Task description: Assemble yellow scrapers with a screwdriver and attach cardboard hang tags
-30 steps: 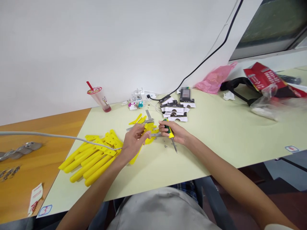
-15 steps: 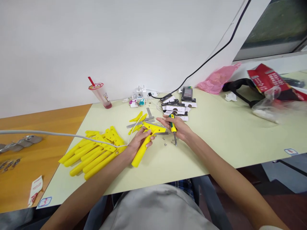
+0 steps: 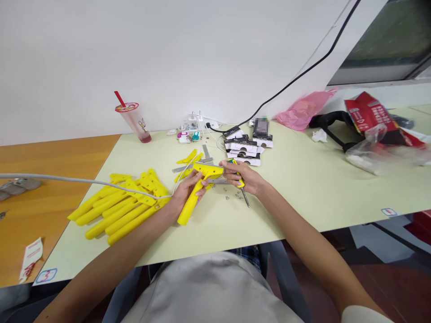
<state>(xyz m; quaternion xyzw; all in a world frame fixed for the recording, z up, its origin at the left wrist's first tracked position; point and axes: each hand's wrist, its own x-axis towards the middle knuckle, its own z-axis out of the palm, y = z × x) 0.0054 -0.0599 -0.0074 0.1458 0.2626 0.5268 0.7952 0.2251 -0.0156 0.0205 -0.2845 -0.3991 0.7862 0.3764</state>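
The left hand [image 3: 188, 189] is curled round the neck of a yellow scraper [image 3: 208, 171], whose head points away from the person while its handle slants back toward the body. Just right of the scraper, the right hand [image 3: 248, 176] is closed round a green-and-yellow screwdriver [image 3: 241, 183], the shaft slanting down; its fingertips come up to the end of the scraper's head, and whether they touch it cannot be told. The bare forearms reach in from both sides over the near edge of the pale worktop [image 3: 323, 179].

Small screws [image 3: 237, 195] lie scattered just right of the scraper. Grey metal strips [image 3: 206, 152] and smaller yellow pieces [image 3: 186, 156] lie just beyond it, and a heap of yellow handles [image 3: 117, 212] rests near its left.

Farther beyond the scraper sits a power strip [image 3: 203, 124] with plugs; beyond and right are black-and-white cartons [image 3: 243, 146], their contents hidden. Beyond and left, a clear cup [image 3: 134, 121] with a red straw holds a little reddish liquid. Well right of the scraper lie a pink bag [image 3: 303, 113], a red bag [image 3: 372, 112] and a clear plastic bag [image 3: 368, 150] with something white inside. Well left of it, a brown wooden surface [image 3: 63, 172] adjoins the worktop. A white wall [image 3: 101, 58] rises behind everything, with a dark pane [image 3: 384, 38] beyond and right.
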